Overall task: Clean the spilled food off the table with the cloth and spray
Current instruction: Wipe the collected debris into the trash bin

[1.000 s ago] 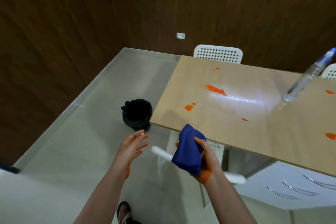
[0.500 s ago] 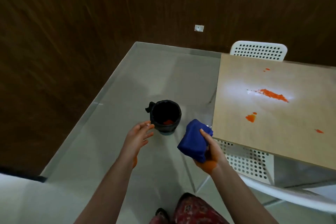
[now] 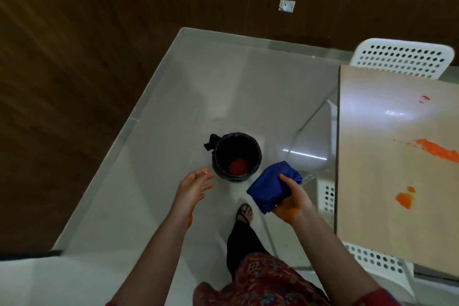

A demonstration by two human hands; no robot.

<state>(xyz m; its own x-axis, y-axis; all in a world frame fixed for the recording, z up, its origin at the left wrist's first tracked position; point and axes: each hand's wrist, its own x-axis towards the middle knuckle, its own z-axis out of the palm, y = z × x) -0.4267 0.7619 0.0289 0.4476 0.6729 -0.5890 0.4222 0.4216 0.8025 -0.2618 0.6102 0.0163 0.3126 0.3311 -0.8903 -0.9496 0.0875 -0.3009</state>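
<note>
1. Fingers (image 3: 202,176) on the left hand (image 3: 192,190) are straight and loosely spread, holding nothing, and the hand hovers just beside the black bin (image 3: 259,156) on the floor (image 3: 149,181).
2. Over to the right hand (image 3: 294,204): it grips the blue cloth (image 3: 270,190), thumb pressed on top and the other fingers curled underneath. The cloth is bunched into a thick wad, up in the air just beside the bin's rim and off the table (image 3: 372,156).
3. Down in the bin sits an orange lump (image 3: 238,166), the same colour as the mess on the table.
4. The table shows 3 marks: a long orange smear (image 3: 437,150), an orange blob (image 3: 404,200) nearer the person, and a small red fleck (image 3: 424,98) farther off. By my reading the wiping is far from finished.
5. Handling call: the cloth looks soft, light and floppy, so a loose edge would droop and could shed whatever the folds carry. Best to cup it from below as a wad, soiled folds turned inward.
6. There's an orange stain (image 3: 289,215) on the heel of the right hand, so that grip may be slick.
7. No spray bottle in view right now.
</note>
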